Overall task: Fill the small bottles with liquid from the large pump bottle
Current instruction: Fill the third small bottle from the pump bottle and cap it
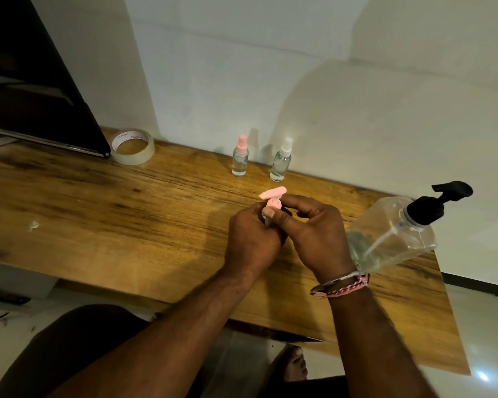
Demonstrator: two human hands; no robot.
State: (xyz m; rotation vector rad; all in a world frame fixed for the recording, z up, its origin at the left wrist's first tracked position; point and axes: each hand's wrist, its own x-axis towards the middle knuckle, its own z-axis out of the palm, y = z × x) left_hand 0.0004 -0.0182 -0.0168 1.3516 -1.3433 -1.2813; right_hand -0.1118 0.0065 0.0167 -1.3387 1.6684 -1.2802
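Left hand (252,239) wrapped tight round a small bottle (266,218), right hand (314,234) pinching its pink pump top (272,198), large pump bottle (397,228) just right of that grip, two capped small bottles (240,158) beyond on the table (127,211)

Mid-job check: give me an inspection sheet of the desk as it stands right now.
Surface: wooden desk against a pale wall, grain worn, a small pale speck near its left part.
Job's things: large pump bottle with black pump at the right edge; pink-capped bottle and white-capped bottle upright by the wall; a third small bottle's pink pump top shows above the hands.
Clutter: tape roll at the back left.
Grip: left hand wraps the small bottle's body; right hand pinches at its pink collar.
Cables: nothing seen.
Surroundings: dark screen at the left, tiled floor below.
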